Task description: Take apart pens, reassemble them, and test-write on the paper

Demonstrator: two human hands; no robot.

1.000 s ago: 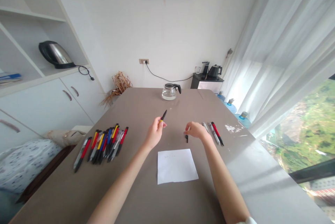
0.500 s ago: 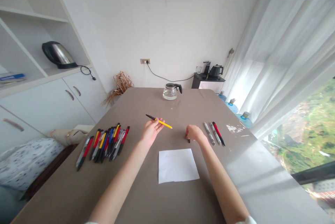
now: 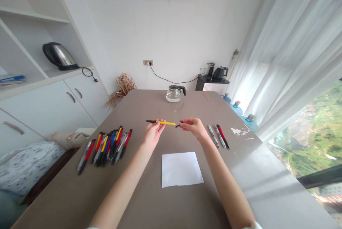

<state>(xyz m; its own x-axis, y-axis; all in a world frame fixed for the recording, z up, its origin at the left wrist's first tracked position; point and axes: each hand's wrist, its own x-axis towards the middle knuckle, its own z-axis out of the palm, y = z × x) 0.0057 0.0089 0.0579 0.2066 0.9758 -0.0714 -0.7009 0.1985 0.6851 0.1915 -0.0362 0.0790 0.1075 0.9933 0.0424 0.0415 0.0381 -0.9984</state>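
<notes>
A yellow and black pen [image 3: 167, 123] lies nearly level in my left hand [image 3: 153, 132], pinched between thumb and fingers. Its black end points left and its yellow end points right. My right hand [image 3: 194, 127] pinches a small black pen cap [image 3: 177, 126], held just off the pen's yellow end; a slight gap seems to separate them. Below both hands, a white sheet of paper [image 3: 181, 170] with faint marks near its top lies on the table [image 3: 144, 193]. Right of my right hand are two clear pens [image 3: 214, 137] and a red and black pen [image 3: 223, 137], side by side.
Several red, blue, yellow and grey pens [image 3: 109, 147] are heaped on the table's left side. A glass pot [image 3: 173, 94] with a black lid stands at the far edge. Cabinets [image 3: 48, 115] line the left, and a white curtain [image 3: 288, 43] hangs at the right.
My right hand has risen from the tabletop and moved left with the small black cap, close to the pen's end. The pen in my left hand has turned closer to level.
</notes>
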